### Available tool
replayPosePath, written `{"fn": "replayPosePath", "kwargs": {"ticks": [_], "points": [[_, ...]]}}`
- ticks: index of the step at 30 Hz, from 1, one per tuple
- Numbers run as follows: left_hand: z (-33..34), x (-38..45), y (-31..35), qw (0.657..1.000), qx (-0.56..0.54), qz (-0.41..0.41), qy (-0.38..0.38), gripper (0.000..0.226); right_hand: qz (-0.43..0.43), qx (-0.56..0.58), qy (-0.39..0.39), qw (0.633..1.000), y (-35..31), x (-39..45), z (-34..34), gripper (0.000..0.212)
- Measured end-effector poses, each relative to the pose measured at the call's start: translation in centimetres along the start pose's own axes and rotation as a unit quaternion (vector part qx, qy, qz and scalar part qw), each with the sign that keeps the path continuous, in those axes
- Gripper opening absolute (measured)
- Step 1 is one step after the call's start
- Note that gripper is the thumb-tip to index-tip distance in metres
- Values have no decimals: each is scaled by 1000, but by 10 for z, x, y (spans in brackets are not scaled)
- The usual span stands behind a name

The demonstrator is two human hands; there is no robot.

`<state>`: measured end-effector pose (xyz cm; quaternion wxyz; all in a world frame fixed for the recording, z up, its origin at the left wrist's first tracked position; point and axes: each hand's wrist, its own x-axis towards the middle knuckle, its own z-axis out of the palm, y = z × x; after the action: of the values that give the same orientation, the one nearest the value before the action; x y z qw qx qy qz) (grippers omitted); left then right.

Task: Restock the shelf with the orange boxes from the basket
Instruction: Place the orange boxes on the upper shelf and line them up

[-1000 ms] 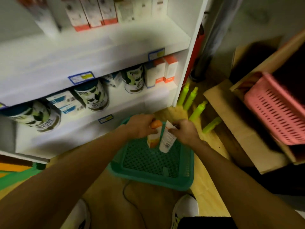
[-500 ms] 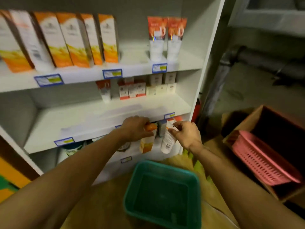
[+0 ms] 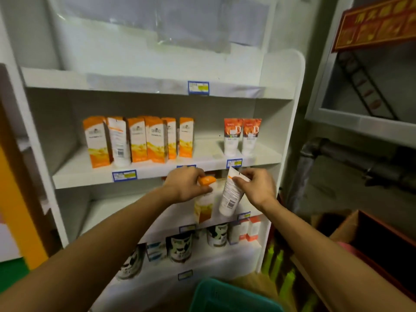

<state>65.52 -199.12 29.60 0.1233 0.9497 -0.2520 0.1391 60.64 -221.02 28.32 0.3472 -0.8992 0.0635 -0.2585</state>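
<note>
Our left hand curls over the top of an orange-capped tube, fingers wrapped around its orange cap so the white and orange body hangs downward. Our right hand pinches the crimped end of a white tube between thumb and fingertips; that tube hangs tilted, its barcode side toward us, just beside the first one and not clearly touching it. We hold both in front of the edge of the white shelf unit, just below the board that carries the orange boxes. Those boxes stand upright in a loose row on the left part of that board, one turned to show its white back. Two red-topped tubes stand upright to the right of them, well apart from the row. The green basket sits low at the bottom edge of the view, beneath our hands; we cannot tell what lies inside it. Printed tins stand on a lower board.
</note>
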Motion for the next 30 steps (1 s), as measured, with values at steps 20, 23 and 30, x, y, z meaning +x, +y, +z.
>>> {"fn": "replayPosePath", "kwargs": {"ticks": [20,23,30], "points": [[-118,79,-40,992,-11,-18,125,38,-88,-54,14,995,-110,126,1,16],[-119,91,-45,994,28,-6,105,43,-85,-73,12,994,-111,141,14,20],[-110,115,-64,986,151,19,66,50,-130,-190,31,973,-104,162,29,20]]}}
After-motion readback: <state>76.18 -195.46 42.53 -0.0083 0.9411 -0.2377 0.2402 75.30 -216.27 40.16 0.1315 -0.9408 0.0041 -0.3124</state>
